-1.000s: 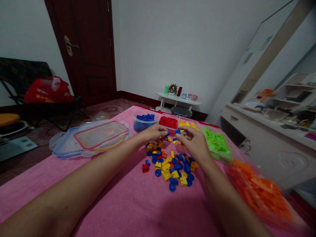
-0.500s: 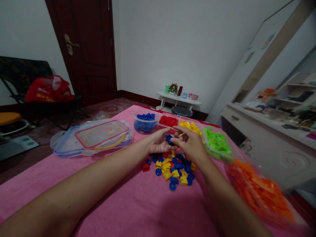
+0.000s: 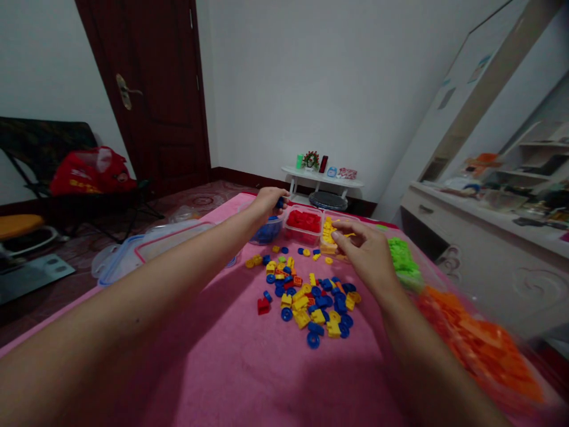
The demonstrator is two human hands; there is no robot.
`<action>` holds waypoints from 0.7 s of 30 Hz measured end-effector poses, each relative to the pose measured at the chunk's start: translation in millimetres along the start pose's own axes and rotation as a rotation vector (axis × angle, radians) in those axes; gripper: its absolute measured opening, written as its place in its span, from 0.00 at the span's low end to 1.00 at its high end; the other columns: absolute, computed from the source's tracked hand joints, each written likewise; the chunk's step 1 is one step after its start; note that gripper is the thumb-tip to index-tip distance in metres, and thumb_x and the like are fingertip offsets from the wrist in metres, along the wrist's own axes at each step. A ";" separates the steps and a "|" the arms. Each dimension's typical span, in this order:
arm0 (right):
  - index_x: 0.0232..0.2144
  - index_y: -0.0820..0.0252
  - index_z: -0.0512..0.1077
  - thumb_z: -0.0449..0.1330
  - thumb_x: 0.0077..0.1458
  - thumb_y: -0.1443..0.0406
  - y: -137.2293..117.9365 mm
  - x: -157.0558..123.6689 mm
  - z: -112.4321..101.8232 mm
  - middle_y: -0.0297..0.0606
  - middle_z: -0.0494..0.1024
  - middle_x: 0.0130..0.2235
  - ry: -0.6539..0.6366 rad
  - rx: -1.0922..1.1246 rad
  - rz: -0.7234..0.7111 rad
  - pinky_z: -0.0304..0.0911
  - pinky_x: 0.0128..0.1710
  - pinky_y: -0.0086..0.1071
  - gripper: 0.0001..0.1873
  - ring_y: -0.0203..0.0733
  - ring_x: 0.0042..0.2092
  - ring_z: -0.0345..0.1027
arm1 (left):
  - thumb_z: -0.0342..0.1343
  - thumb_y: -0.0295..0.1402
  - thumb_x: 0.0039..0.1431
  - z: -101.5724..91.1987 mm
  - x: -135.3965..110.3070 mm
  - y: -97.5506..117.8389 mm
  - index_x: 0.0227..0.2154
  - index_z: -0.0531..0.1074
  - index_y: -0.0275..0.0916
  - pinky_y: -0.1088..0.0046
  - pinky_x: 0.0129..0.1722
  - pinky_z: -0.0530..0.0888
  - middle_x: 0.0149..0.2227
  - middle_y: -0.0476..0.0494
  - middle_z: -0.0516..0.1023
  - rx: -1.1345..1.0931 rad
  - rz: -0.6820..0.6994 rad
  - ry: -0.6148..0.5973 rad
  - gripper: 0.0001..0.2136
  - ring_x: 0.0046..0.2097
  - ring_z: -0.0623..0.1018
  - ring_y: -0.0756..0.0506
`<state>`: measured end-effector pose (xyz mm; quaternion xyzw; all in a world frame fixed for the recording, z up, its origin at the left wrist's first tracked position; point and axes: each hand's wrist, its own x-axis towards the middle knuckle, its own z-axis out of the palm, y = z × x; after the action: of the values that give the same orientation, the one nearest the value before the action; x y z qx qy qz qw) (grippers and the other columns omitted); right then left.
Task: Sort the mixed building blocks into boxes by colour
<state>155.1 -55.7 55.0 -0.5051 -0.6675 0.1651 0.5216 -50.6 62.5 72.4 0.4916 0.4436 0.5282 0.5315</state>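
A heap of small blue, yellow and red plastic pieces [image 3: 309, 299] lies on the pink cloth [image 3: 249, 367]. My left hand [image 3: 268, 203] is stretched out over the round tub of blue pieces [image 3: 268, 232], fingers closed on blue pieces. My right hand [image 3: 365, 252] hovers in front of the tub of yellow pieces [image 3: 331, 232], fingers curled, and what they hold, if anything, is hidden. A tub of red pieces [image 3: 303, 224] stands between the two tubs.
Green pieces [image 3: 402, 259] and orange pieces [image 3: 482, 350] fill clear containers along the right. Stacked clear lids [image 3: 153, 252] lie at left. Beyond are a dark door [image 3: 146, 89], a folding chair with a red bag [image 3: 91, 172], a low white table [image 3: 322, 178] and a white dresser [image 3: 484, 249].
My hands were together over the heap with blue pieces between them. The left hand has since reached out to the blue tub; the right hand moved toward the yellow tub.
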 end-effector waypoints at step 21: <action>0.30 0.58 0.78 0.61 0.41 0.69 45.5 1.7 -7.1 0.34 0.77 0.25 -0.521 -0.359 0.036 0.60 0.25 0.27 0.10 0.36 0.26 0.68 | 0.53 0.24 0.47 -36.4 -86.7 -41.6 0.39 0.77 0.43 0.73 0.33 0.66 0.38 0.39 0.79 1.633 0.408 -0.575 0.17 0.39 0.76 0.42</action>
<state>184.1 -36.7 24.8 -0.5414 -0.7882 0.1777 0.2325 -85.6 -20.3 22.5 0.9003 0.4351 -0.0121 0.0014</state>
